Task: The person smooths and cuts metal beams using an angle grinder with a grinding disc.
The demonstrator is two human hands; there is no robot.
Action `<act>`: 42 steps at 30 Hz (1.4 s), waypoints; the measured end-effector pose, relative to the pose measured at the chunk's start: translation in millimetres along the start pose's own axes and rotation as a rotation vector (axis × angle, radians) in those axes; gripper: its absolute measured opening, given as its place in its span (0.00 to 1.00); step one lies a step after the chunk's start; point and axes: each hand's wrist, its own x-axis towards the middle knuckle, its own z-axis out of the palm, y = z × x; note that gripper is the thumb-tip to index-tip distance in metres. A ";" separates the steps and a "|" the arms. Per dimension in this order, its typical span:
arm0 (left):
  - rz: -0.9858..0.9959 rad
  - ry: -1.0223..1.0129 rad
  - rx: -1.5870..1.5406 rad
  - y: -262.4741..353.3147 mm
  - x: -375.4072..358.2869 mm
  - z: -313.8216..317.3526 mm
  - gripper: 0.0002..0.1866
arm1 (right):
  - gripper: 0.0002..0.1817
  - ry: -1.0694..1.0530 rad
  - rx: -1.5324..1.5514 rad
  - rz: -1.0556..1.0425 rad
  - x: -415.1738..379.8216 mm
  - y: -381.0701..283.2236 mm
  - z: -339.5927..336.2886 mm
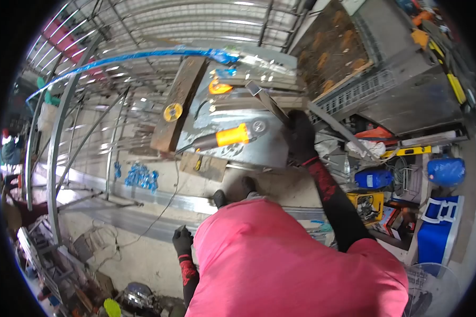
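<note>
My right hand (300, 138), in a black glove, is closed around a short length of square metal tube (272, 105) above the workbench's metal top (267, 150). The tube's hollow end points up and to the left. Just left of that hand, an angle grinder (232, 136) with an orange-yellow body lies on the bench. Down at my side hangs my left hand (183, 241), also black-gloved, its fingers curled with nothing visible in them. It touches no tool or workpiece that I can see.
A thick brown beam (188, 87) bearing a round yellow object (172, 111) crosses the bench's left side. Metal frames (61, 132) stand left. A grinder cord (169, 198) trails across the floor. Blue containers (373, 178) and a blue cooler box (436, 232) sit right.
</note>
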 end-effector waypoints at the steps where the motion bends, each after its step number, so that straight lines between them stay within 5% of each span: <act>1: 0.019 -0.007 0.033 3.8 -1.2 2.0 0.06 | 0.19 0.108 -0.010 0.064 0.6 1.8 10.6; 7: 0.179 -0.097 0.163 -5.2 36.1 -4.9 0.09 | 0.21 0.434 0.391 0.479 69.5 -27.0 9.1; 15: 0.290 -0.181 0.378 28.8 56.9 1.0 0.13 | 0.15 0.802 0.445 0.312 156.9 -45.1 -20.5; 19: 0.157 -0.240 0.092 10.8 78.1 2.3 0.14 | 0.17 0.898 0.301 0.257 177.0 -50.1 -31.8; 21: 0.289 -0.199 0.274 4.0 87.7 2.8 0.14 | 0.19 0.872 0.199 0.311 181.9 -50.6 -34.5; 42: 0.264 -0.137 0.342 13.1 99.5 10.4 0.16 | 0.13 0.913 0.156 0.307 187.3 -67.8 -55.4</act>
